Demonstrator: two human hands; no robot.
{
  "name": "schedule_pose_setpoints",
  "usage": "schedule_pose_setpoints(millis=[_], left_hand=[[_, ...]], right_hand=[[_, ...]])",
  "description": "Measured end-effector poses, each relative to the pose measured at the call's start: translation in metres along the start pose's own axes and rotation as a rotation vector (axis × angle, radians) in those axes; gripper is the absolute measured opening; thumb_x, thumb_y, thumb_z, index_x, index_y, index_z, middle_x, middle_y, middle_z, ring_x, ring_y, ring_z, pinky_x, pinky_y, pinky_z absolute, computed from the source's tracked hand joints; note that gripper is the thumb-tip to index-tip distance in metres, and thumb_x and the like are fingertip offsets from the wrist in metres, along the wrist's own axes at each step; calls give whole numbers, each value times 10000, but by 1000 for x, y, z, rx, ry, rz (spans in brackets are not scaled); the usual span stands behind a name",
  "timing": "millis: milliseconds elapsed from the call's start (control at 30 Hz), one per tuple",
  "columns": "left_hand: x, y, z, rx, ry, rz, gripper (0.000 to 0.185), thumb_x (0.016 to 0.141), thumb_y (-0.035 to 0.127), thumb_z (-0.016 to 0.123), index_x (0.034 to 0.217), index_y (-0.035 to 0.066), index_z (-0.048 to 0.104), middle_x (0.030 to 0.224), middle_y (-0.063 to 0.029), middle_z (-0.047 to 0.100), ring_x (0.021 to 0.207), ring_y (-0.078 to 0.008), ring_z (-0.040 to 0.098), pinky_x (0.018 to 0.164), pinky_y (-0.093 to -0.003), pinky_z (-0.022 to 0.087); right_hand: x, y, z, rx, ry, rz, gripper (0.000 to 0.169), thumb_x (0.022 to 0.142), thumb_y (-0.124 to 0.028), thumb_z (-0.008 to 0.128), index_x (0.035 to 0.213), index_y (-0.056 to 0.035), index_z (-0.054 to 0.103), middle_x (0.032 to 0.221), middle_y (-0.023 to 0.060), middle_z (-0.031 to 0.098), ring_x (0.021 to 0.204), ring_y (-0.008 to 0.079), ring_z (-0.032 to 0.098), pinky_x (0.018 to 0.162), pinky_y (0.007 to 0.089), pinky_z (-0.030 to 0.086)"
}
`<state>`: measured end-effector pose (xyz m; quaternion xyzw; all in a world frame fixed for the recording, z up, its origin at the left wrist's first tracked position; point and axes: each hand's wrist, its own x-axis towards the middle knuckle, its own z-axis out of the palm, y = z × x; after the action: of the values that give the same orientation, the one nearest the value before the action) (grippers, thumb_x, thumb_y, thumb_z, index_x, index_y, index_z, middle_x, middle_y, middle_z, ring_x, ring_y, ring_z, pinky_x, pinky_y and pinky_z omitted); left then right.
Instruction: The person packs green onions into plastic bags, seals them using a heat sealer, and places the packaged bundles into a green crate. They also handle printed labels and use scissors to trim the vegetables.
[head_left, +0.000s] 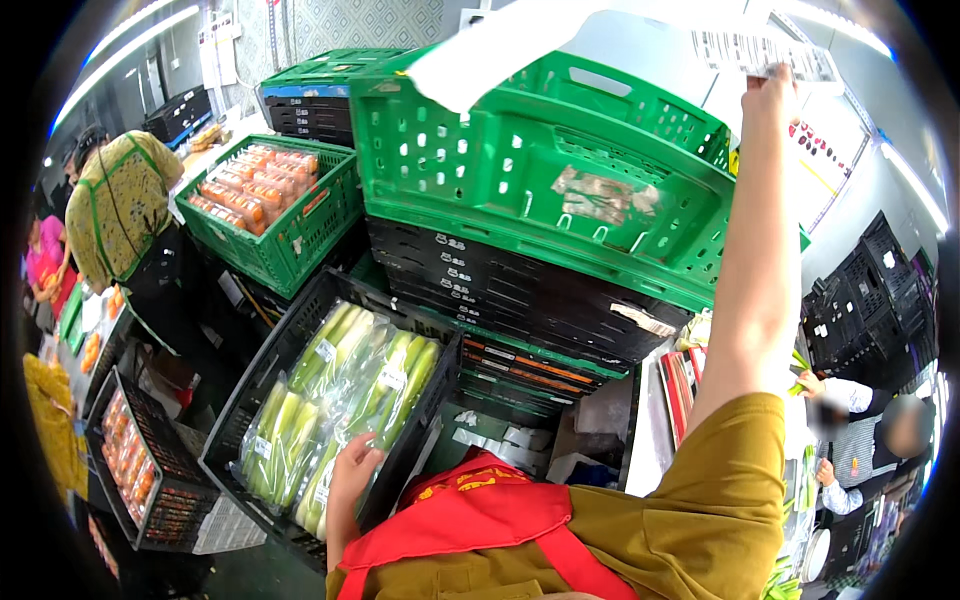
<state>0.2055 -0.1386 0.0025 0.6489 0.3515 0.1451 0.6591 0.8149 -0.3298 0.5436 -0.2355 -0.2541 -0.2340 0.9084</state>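
My right hand (772, 91) is raised high at the upper right, pinching a strip of printed labels (761, 54). A blank white strip of paper (517, 45) hangs in front of the large green plastic crate (465, 165); whether it joins the labels, I cannot tell. Low on the left, my left hand (354, 463) is over a black plastic crate (232, 427), its fingers slightly apart. Beneath it lie clear bags of green-and-white vegetable stalks (405, 364), several bearing white labels. Contact between that hand and the bags is unclear.
Black folded crates (480, 270) are stacked under the green crate. Another green crate (300, 232) holds packed orange produce (255, 187). A black crate (187, 480) stands lower left. A person bends over (120, 202) at left; another person (862, 450) handles greens at right.
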Motion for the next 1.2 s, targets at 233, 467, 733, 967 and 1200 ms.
schedule_pose_setpoints(millis=[233, 467, 733, 967, 1200], left_hand=[[47, 25, 49, 207, -36, 125, 338, 837, 107, 623, 1166, 36, 592, 869, -89, 672, 827, -161, 623, 769, -291, 478], [64, 49, 90, 333, 56, 243, 326, 793, 106, 670, 1111, 50, 631, 943, -106, 668, 899, -196, 628, 832, -301, 467], [83, 63, 103, 251, -96, 241, 315, 820, 89, 648, 1131, 46, 620, 953, -111, 673, 895, -182, 630, 826, -289, 471], [103, 67, 68, 221, -179, 199, 334, 837, 90, 632, 1166, 41, 601, 960, -78, 668, 909, -149, 609, 840, -300, 464], [133, 106, 104, 260, -457, 295, 322, 881, 76, 600, 1197, 20, 567, 998, -53, 650, 871, -94, 581, 805, -234, 450]], right_hand=[[40, -43, -50, -853, -392, 161, 283, 818, -202, 685, 1064, -77, 622, 961, 41, 655, 812, 167, 628, 686, 273, 502], [18, -52, -63, -1220, -832, 255, 533, 834, -203, 669, 1263, 59, 494, 956, 102, 664, 742, 120, 646, 627, 266, 534], [-11, -89, -29, -956, -1013, 454, 508, 846, -257, 611, 1293, -42, 498, 846, 16, 594, 644, 65, 517, 527, 198, 417], [-95, -177, -83, -1168, -928, 560, 530, 847, -200, 634, 1354, -177, 479, 881, 15, 640, 666, 27, 582, 537, 166, 465], [-182, -180, -144, -884, -551, 542, 519, 849, -77, 611, 1349, -133, 480, 950, 41, 655, 717, 65, 621, 614, 197, 516]])
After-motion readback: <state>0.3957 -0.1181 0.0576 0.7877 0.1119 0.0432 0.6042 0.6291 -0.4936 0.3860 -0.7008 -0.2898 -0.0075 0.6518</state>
